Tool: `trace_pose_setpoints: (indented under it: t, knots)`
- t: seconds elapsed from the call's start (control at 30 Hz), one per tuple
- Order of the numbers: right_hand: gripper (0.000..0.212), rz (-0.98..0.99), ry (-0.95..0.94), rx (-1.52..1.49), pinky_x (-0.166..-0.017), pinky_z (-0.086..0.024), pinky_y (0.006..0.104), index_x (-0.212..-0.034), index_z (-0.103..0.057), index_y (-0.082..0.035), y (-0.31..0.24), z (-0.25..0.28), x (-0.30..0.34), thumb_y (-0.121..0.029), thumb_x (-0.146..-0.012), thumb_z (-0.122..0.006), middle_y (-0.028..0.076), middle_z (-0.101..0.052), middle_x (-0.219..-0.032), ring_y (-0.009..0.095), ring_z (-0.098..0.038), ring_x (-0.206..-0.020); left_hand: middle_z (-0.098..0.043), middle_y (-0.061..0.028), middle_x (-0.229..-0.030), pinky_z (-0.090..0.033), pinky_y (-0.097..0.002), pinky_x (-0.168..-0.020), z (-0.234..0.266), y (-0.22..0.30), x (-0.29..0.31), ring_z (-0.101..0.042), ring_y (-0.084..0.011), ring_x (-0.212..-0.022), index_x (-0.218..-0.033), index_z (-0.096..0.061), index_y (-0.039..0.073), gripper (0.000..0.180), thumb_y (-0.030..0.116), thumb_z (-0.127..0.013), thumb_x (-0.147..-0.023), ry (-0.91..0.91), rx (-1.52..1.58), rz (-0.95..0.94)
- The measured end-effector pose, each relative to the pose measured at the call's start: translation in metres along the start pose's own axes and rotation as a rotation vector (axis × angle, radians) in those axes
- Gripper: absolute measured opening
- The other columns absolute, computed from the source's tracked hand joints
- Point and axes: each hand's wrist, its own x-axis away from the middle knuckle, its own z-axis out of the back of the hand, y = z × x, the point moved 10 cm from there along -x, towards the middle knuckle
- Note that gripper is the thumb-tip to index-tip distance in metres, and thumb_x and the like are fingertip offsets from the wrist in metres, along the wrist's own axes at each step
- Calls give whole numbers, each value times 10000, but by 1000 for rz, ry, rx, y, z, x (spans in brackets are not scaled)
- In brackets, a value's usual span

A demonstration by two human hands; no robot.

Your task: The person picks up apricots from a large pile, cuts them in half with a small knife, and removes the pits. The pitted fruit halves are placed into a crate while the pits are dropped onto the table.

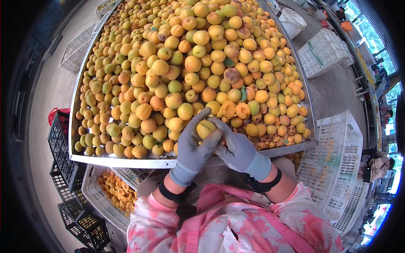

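Both my hands wear grey gloves and meet over the near edge of a metal-rimmed table [114,161] heaped with whole apricots [160,67]. My left hand [192,145] is closed around one yellow apricot [205,129], thumb on its near side. My right hand [237,147] presses against the same fruit from the right with its fingertips. Just beyond my fingers, two opened apricot halves [243,111] lie cut side up on the heap. Torn brownish apricot scraps [276,141] are spread to the right of my right hand.
Below the table at left, a white crate [91,181] holds apricot halves [119,192]. Black crates [62,139] are stacked beside it. White crates [331,156] stand close on the right, with another crate stack [322,52] and a white bucket [292,22] farther back.
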Motion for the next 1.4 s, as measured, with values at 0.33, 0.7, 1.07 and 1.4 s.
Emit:
trace_pose_setpoints:
  t: [0.33, 0.7, 1.07, 1.4]
  knots:
    - [648, 108, -75, -157, -634, -507, 433, -1387, -306, 16, -10, 1, 13, -237, -875, -613, 238, -629, -920, 404, -637, -777, -584, -96, -1114, -477, -258, -873, -6, 8, 16, -570, -126, -998, -1327, -404, -77, 488, 32, -574, -883, -75, -58, -8]
    - [631, 106, -127, -218, -625, -496, 451, -1382, -312, 23, -7, 2, 21, -242, -883, -593, 237, -626, -896, 420, -623, -734, -594, -88, -1090, -489, -269, -860, -17, 3, 18, -588, -137, -976, -1341, -383, -69, 520, -16, -605, -874, -150, -55, 31]
    - [756, -19, -3, 2, -661, -515, 430, -1443, -279, -92, -13, 8, 12, -137, -781, -640, 207, -606, -1110, 393, -637, -802, -631, -57, -989, -510, -249, -765, -7, -8, 8, -605, -110, -870, -1135, -515, -25, 365, 98, -684, -836, -159, -164, 172]
    - [797, 78, -200, -203, -766, -513, 402, -1435, -291, -113, -31, -7, 8, -31, -717, -627, 157, -535, -1281, 378, -619, -947, -691, -47, -907, -515, -252, -739, -10, 24, 12, -651, -107, -794, -1002, -647, 39, 257, 118, -736, -775, -287, -169, -65]
